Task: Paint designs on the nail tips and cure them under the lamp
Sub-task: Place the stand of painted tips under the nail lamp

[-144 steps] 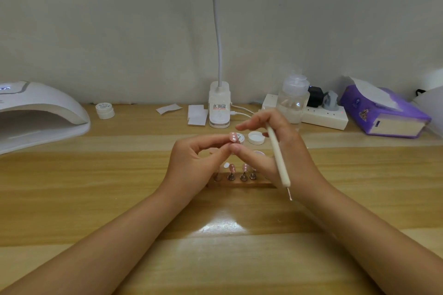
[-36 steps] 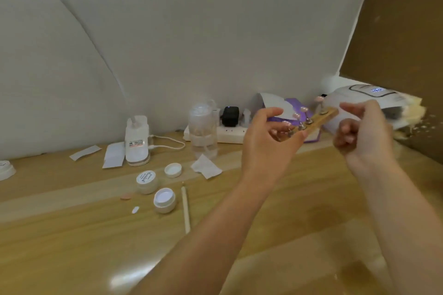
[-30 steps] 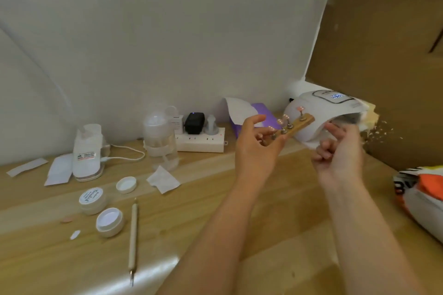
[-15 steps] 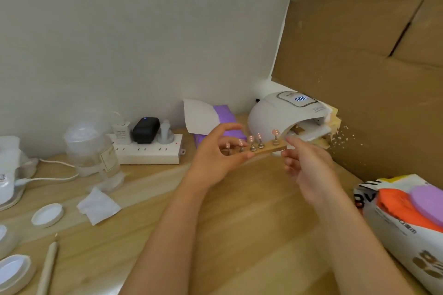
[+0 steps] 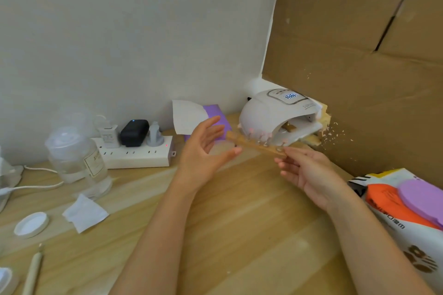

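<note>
A wooden strip [image 5: 254, 143] carrying several pink nail tips [image 5: 262, 136] on small metal stands hangs in the air, tilted, just in front of the mouth of the white curing lamp [image 5: 266, 112]. The lamp's display is lit. My right hand [image 5: 309, 172] pinches the strip's right end at its fingertips. My left hand [image 5: 203, 153] is open beside the strip's left end, with fingers and thumb spread; contact is unclear because of blur. The white dotting pen [image 5: 33, 270] lies on the table at the bottom left.
A cardboard panel [image 5: 359, 55] stands right behind the lamp. A printed package [image 5: 407, 211] lies at the right edge. Left of the lamp are a purple tissue box [image 5: 215, 112], a power strip [image 5: 136, 155], a clear bottle [image 5: 74, 160], a wipe [image 5: 84, 213] and a white cap [image 5: 31, 224].
I put the pen down, lifted the strip and carried it right to the lamp. Since half a second ago my left hand has opened off the strip, which has moved nearer the lamp's mouth.
</note>
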Available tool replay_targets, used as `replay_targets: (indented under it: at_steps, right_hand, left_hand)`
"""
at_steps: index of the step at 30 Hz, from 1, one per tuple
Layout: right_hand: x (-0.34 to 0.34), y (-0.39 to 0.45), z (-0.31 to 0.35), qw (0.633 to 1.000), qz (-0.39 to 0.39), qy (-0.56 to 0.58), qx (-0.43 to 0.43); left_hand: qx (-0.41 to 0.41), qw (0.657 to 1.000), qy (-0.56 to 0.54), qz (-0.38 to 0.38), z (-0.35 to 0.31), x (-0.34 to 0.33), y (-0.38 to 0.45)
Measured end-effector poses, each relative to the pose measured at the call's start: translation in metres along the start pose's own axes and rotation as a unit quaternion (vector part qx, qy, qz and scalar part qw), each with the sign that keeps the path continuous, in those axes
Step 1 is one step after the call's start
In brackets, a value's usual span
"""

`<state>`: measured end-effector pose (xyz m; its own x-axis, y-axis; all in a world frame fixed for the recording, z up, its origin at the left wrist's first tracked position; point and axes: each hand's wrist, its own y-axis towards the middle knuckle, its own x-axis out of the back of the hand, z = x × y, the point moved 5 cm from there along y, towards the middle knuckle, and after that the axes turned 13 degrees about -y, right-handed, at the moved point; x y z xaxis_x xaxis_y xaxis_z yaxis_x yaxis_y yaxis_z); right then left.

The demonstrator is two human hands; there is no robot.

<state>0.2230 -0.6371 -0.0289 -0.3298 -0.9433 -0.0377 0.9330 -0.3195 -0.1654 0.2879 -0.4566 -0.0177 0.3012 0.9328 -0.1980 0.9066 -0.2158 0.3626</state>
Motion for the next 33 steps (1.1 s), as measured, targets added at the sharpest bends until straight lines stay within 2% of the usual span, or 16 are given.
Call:
replay_targets:
  at_steps: [6, 10, 13, 18, 22, 30, 33]
  right_hand:
    - [0.015, -0.013, -0.008, 0.976, -0.186, 0.092, 0.070]
    - [0.007, -0.019, -0.018, 0.944, -0.283, 0.162, 0.056]
    - [0.000, -0.021, -0.025, 0.927, -0.319, 0.192, 0.032]
    - [0.003, -0.020, -0.028, 0.917, -0.342, 0.206, -0.011]
    - [0.005, -0.011, -0.028, 0.927, -0.324, 0.184, -0.043]
    - [0.011, 0.027, -0.014, 0.951, -0.287, 0.077, -0.084]
    - [0.009, 0.043, -0.011, 0.956, -0.279, -0.002, -0.095]
  left_hand:
    - [-0.014, 0.998, -0.030, -0.046, -0.002, 0.007, 0.000]
    - [-0.018, 0.998, -0.041, -0.054, -0.004, 0.009, -0.001]
    - [-0.011, 0.998, -0.041, -0.055, -0.004, 0.009, -0.002]
    - [-0.004, 0.997, -0.047, -0.053, -0.004, 0.008, -0.004]
    - [-0.004, 0.998, -0.037, -0.050, -0.004, 0.006, -0.004]
    - [0.004, 0.999, -0.032, -0.042, -0.002, 0.003, -0.003]
    - [0.009, 0.998, -0.038, -0.045, -0.002, 0.003, -0.004]
